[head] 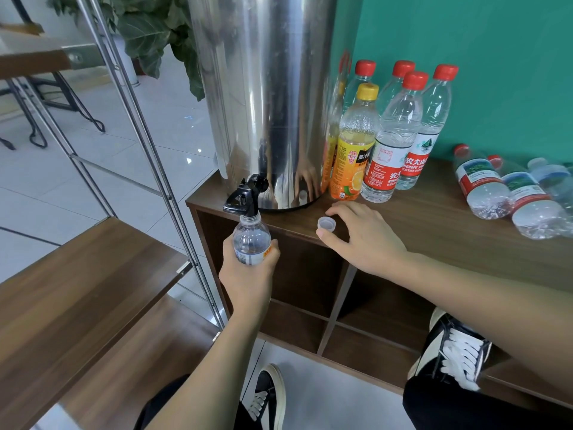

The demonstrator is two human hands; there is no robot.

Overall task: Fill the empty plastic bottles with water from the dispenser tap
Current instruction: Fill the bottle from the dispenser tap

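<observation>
Left hand [248, 274] grips a small bottle [251, 240], mouth right under the black tap [245, 197] of the steel dispenser [263, 88]. Right hand [362, 237] rests loosely open on the counter [434, 218], touching the cap [326, 224]; capped bottles [387, 135] stand behind.

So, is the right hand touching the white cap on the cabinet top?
Cannot tell. In the head view the right hand arches over the white cap; thumb and fingers sit beside it, but neither contact nor a gap shows plainly.

The left hand [248, 274] grips a small bottle [250, 240] with its mouth under the black tap [245, 197], while the right hand [362, 237] rests at three o'clock beside a loose cap [326, 224] on the cabinet top [434, 218].
</observation>
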